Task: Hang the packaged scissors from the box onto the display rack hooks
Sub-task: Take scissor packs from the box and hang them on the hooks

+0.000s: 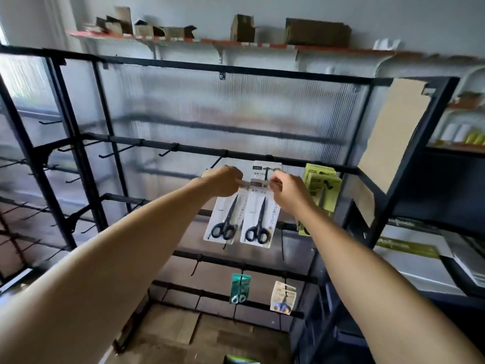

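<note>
Hanging step: my left hand (225, 179) and right hand (286, 190) both pinch the top edge of the scissors pack (258, 219), held up between them in front of the rack (262, 156), just below its middle bar. A second pack (223, 219) hangs beside it on the left; I cannot tell whether my left hand grips that one too. Next, I judge, the hole in the card must line up with a hook (219, 160) tip, then slide back along it; the hole itself is hidden by my fingers.
</note>
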`<state>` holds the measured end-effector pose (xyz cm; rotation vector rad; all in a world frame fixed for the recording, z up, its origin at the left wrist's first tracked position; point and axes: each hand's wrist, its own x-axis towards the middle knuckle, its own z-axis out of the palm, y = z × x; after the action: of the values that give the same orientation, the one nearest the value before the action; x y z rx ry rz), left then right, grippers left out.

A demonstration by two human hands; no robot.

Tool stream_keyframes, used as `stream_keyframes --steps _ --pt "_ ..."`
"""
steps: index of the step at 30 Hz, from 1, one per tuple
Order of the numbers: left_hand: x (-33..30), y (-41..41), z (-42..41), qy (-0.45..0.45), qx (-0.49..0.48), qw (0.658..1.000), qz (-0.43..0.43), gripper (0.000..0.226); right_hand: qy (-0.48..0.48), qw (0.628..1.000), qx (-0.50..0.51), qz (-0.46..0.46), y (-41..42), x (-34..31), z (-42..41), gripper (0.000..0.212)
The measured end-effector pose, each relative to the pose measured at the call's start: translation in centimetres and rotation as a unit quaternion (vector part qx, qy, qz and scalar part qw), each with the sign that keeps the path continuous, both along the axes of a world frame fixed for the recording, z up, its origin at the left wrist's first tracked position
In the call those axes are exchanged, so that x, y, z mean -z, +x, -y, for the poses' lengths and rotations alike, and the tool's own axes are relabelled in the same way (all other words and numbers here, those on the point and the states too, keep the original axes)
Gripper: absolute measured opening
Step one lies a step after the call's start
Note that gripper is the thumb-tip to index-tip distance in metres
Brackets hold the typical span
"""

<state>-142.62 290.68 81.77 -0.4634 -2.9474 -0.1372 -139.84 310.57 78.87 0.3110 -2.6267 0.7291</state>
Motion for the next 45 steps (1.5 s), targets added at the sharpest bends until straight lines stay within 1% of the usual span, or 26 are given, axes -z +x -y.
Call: stream_keyframes --steps 3,6,12,15,18,20,22,24,26,28,30,33,36,38,40,43,45 --pt "-0.9 -0.3 0.3 0.019 -0.009 1.000 -0.003 0.021 0.009 1.000 0.014 -0.018 -0.4 -0.3 0.4 0.010" --pt "-1.1 -0.7 0.7 0.022 -0.026 0.999 -0.009 0.021 0.012 0.999 0.027 -0.014 -1.0 -0.3 0.7 0.011" --pt "-1.3 -1.5 0.9 -0.024 -0.038 0.998 -0.036 0.020 -0.006 0.999 0.041 -0.029 -1.7 -1.1 1.9 0.011" --pt "-1.1 -2.1 1.0 -0.012 -0.035 0.998 -0.043 0.018 0.008 0.999 0.040 -0.013 -1.9 -1.6 2.4 0.012" --pt "-1.3 -2.7 0.9 0.018 -0.022 0.999 -0.031 0.016 0.013 1.000 -0.007 0.027 -2.1 -2.1 1.6 0.019" --pt "-1.6 -2.9 0.9 0.033 -0.017 0.999 -0.021 0.021 0.021 0.998 -0.021 0.053 -2.4 -2.1 0.3 0.020" --pt "-1.8 -3.3 0.8 0.058 -0.023 0.998 -0.015 0.021 0.032 0.997 -0.022 0.062 -2.8 -1.6 -0.7 0.019" --pt "-2.1 -3.4 0.6 0.072 -0.031 0.997 -0.007 0.023 0.035 0.998 -0.017 0.041 -3.5 -1.0 -0.9 0.017" --pt "-2.2 -3.6 0.5 0.063 -0.022 0.998 0.002 0.027 0.047 0.999 0.023 0.002 -4.6 -0.4 -0.3 0.016" --pt "-2.2 -3.9 0.7 0.073 -0.024 0.997 -0.005 0.017 0.074 0.992 0.086 -0.048 -5.9 0.1 0.3 0.018" --pt "-2.1 -4.2 0.9 0.070 -0.024 0.997 -0.004 0.015 0.085 0.984 0.136 -0.077 -6.9 0.2 0.4 0.018" --pt "-1.7 -4.9 0.8 0.064 -0.010 0.998 0.004 0.023 0.095 0.982 0.143 -0.080 -8.0 -0.3 0.3 0.013" --pt "-1.7 -5.4 1.0 0.068 -0.003 0.998 0.005 0.020 0.105 0.983 0.133 -0.064 -9.4 -0.8 0.2 0.014" --pt "-1.9 -5.6 1.2 0.065 0.029 0.997 0.018 0.018 0.071 0.987 0.138 -0.050 -10.5 -0.9 0.2 0.012" --pt "-2.1 -5.7 1.4 0.070 0.068 0.995 0.027 0.014 0.040 0.986 0.151 -0.053 -11.3 -1.1 0.2 0.021" --pt "-2.4 -5.8 1.2 0.073 0.091 0.993 0.026 0.009 0.085 0.987 0.135 -0.024 -12.2 -1.3 -0.3 0.018" --pt "-2.5 -5.9 0.9 0.067 0.100 0.992 0.041 0.007 0.097 0.987 0.127 -0.015 -11.8 -1.5 -0.6 0.010"
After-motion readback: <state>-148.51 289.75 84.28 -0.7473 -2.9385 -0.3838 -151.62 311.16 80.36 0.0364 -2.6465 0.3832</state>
